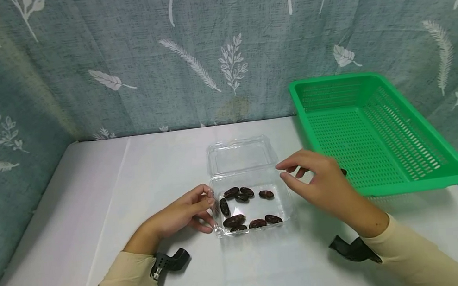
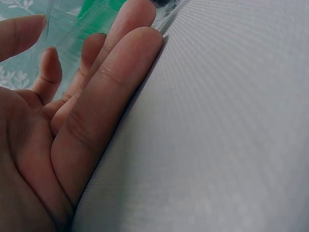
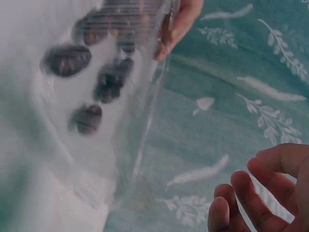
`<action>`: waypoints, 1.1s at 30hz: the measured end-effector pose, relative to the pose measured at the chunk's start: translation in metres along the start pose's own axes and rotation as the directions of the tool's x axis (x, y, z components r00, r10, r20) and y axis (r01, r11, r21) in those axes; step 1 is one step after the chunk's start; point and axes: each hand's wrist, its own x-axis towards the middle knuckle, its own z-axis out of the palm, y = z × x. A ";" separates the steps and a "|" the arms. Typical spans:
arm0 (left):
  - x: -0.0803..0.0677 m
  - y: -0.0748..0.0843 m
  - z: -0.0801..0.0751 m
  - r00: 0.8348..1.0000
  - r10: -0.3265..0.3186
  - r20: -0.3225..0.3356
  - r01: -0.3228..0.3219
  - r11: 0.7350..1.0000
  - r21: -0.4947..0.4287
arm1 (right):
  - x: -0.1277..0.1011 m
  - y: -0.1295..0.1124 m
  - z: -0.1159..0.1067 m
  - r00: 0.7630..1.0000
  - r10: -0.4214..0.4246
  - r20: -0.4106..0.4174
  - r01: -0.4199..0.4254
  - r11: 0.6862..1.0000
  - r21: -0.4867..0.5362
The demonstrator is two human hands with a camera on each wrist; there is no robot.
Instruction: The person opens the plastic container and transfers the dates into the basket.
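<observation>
A clear plastic clamshell box (image 1: 283,207) lies on the table with its lid (image 1: 239,156) folded back. Several dark, wrinkled dates (image 1: 266,194) are spread over its bottom, also visible as dates (image 3: 67,60) in the right wrist view. My left hand (image 1: 187,211) is at the box's left wall, thumb and fingertips right against the plastic. In the left wrist view that hand (image 2: 82,101) has its fingers loosely extended along the tabletop. My right hand (image 1: 321,180) hovers by the box's upper right corner, thumb and forefinger slightly apart with nothing between them.
A green perforated plastic basket (image 1: 422,184) stands to the right, behind my right hand. Inside it, a date (image 1: 343,171) shows partly past that hand. The white table (image 1: 164,168) backs onto a grey-green leaf-patterned cloth (image 1: 132,55), which also hangs at the left.
</observation>
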 end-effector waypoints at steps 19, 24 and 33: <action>0.002 -0.003 -0.001 1.000 -0.013 0.004 0.013 1.000 -0.005 | 0.000 0.014 0.056 0.971 0.152 0.185 -0.164 0.985 0.047; 0.002 -0.003 -0.001 1.000 -0.006 0.009 0.006 1.000 -0.006 | 0.002 0.011 0.066 0.953 0.153 0.262 -0.175 0.983 0.063; 0.003 -0.003 -0.002 1.000 -0.012 0.008 0.012 1.000 -0.009 | 0.005 0.006 0.077 0.871 0.077 0.485 -0.136 0.987 0.087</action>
